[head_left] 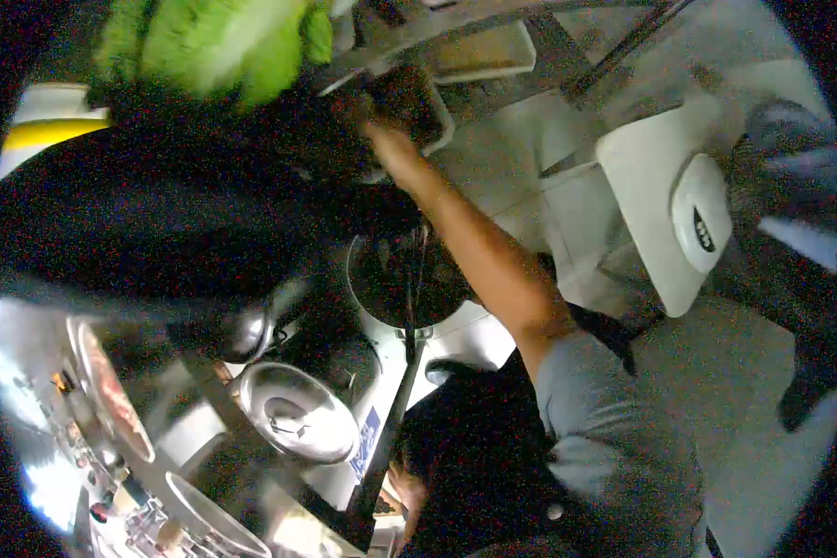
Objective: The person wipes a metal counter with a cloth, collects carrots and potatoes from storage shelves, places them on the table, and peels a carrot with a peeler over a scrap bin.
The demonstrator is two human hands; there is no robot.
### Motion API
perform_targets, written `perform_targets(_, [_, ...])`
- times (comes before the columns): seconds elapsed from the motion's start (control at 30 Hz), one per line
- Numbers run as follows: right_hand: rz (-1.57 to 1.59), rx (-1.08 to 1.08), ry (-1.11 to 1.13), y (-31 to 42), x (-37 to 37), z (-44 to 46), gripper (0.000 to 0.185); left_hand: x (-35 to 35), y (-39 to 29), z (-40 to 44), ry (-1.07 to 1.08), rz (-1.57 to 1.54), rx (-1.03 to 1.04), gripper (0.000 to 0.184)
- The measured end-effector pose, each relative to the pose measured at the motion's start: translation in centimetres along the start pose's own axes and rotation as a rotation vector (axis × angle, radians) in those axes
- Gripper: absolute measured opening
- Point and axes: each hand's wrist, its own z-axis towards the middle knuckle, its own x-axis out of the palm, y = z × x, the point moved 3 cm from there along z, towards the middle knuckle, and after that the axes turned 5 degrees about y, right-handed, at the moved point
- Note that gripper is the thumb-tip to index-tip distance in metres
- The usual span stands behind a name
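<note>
Bare arm point(474, 251) w/ grey sleeve point(614, 400) reaches to dark bin point(446, 123), hand point(358, 116) over it, v. blurry; can't tell whose, or if grip's open or closed, L or R. Leafy greens point(223, 46) near bin, upper L. Tiled floor point(516, 223) = open rm btwn arm & white slab's point(632, 177) edge. Pale-rimmed tray point(530, 51) beside bin: brownish contents. Oval pan point(146, 450), lower L: pinkish stuff.

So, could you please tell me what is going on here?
A grey-sleeved arm reaches toward a dark bin; its hand is blurred in shadow, so I cannot tell whether it holds anything. A second hand shows near the bottom, its grip unclear. Lettuce is blurred at the top; a steel lid or bowl is lower left.
</note>
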Motion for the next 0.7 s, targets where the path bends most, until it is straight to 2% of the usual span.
perform_targets(0.23, [0.033,0.317,-0.185,7.5,-9.2,-20.0,0.03,-4.3,-4.7,-7.0,0.086,-0.07,0.069,0.072])
perform_targets(0.3, [0.092,0.418,-0.257,7.7,-13.2,-26.8,0.031,-1.1,-1.9,-7.8,0.183,-0.194,0.128,0.072])
perform_targets(0.33, [0.133,0.463,-0.302,8.3,-14.8,-30.3,0.032,-0.6,-1.4,-8.8,0.08,-0.177,0.248,0.071])
perform_targets(0.43, [0.075,0.667,-0.215,11.1,-19.9,-39.9,0.033,1.2,0.4,-11.0,0.078,-0.366,0.387,0.063])
perform_targets(0.5, [0.082,0.762,-0.161,15.7,-20.6,-44.2,0.036,5.9,3.1,-9.5,0.152,-0.494,0.427,0.052])
perform_targets(0.53, [-0.49,0.467,0.091,7.9,-28.6,-49.3,0.03,8.0,4.3,-8.8,0.22,-0.589,0.452,0.047])
perform_targets(0.57, [-0.188,0.72,-0.034,13.3,-26.1,-50.4,0.029,6.3,3.8,-9.4,0.271,-0.695,0.483,0.043])
perform_targets(0.6, [-0.193,0.771,-0.04,16.0,-24.8,-50.8,0.027,4.8,3.9,-9.9,0.297,-0.8,0.484,0.038])
perform_targets(0.63, [-0.22,0.786,-0.018,17.6,-23.9,-51.6,0.026,3.9,4.3,-10.7,0.251,-0.715,0.61,0.034])
perform_targets(0.7, [-0.289,0.767,0.075,20.1,-22.3,-52.5,0.025,4.0,6.0,-10.9,0.197,-0.598,0.498,0.032])
